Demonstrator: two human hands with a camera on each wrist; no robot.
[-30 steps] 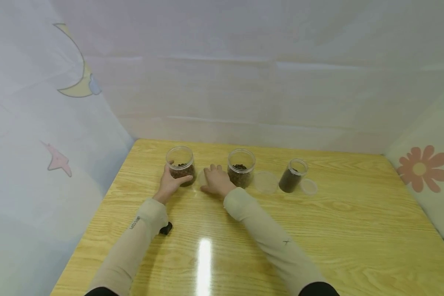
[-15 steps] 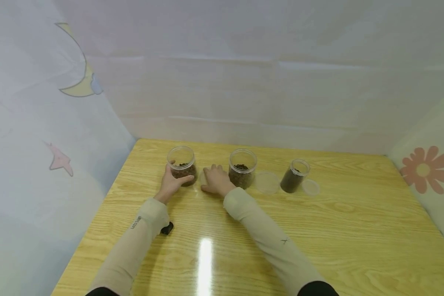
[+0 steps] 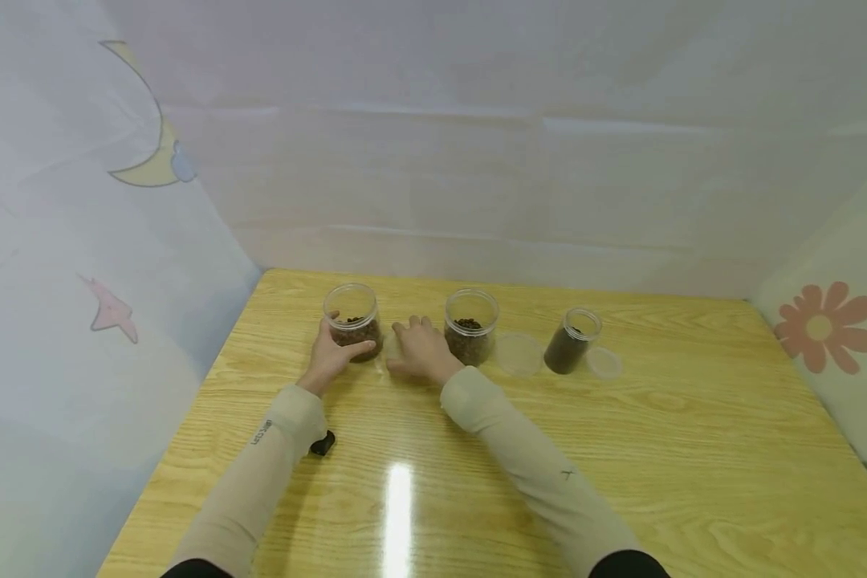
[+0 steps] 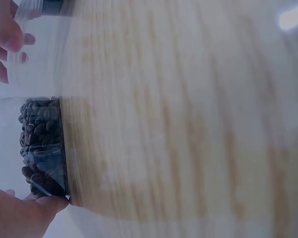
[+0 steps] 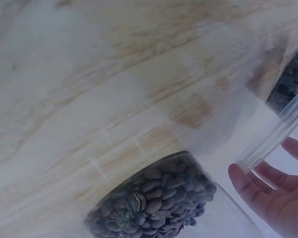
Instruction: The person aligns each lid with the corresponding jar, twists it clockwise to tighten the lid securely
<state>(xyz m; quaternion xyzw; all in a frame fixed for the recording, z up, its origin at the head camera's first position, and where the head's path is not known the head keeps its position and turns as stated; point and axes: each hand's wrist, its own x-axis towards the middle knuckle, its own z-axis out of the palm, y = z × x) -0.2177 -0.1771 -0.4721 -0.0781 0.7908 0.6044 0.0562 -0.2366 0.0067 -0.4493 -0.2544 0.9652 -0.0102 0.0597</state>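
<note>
Gripping a clear jar [image 3: 357,324] part-filled with dark coffee beans [image 4: 42,148] is the left hand [image 3: 330,353]; at its three o'clock, the right hand [image 3: 421,351] seemingly pinches a transparent, ridged lid [image 5: 277,132].

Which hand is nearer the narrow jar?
Right. The right hand holds a clear lid just left of the middle jar, which stands between that hand and the narrow jar. The left hand grips the leftmost jar, farther away.
</note>
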